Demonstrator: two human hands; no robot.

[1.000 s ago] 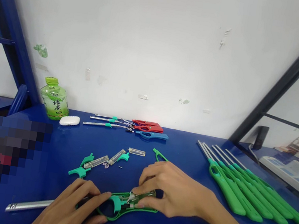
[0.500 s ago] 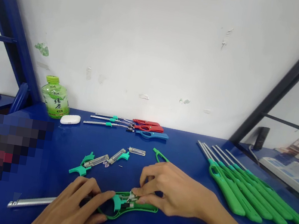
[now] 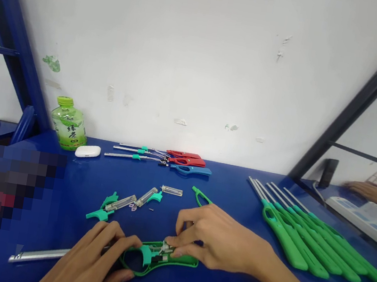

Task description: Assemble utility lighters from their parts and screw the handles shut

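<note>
An opened green lighter casing [image 3: 187, 261] lies on the table, its inside facing up. My left hand [image 3: 93, 257] is closed around its front end. From under that hand a silver metal tube [image 3: 37, 255] sticks out to the left. A teal trigger [image 3: 146, 255] sits in the casing beside a small black part [image 3: 158, 259]. My right hand [image 3: 216, 238] pinches a small clear-and-whitish lighter part [image 3: 166, 247] at the casing's middle; the fingers cover some of it. Behind the right hand is another green casing piece [image 3: 200, 195], partly hidden.
Clear fuel tanks [image 3: 121, 203] and teal triggers [image 3: 98, 214] lie behind my left hand. Green lighters [image 3: 287, 237] are lined up at right. Red casings [image 3: 187, 161], a blue casing [image 3: 193, 170], a white case [image 3: 87, 151] and a bottle [image 3: 69, 124] stand toward the wall.
My left fingers have shifted slightly on the casing, while my right hand keeps its pinch almost unmoved. Another person's hand has come into view at the far right.
</note>
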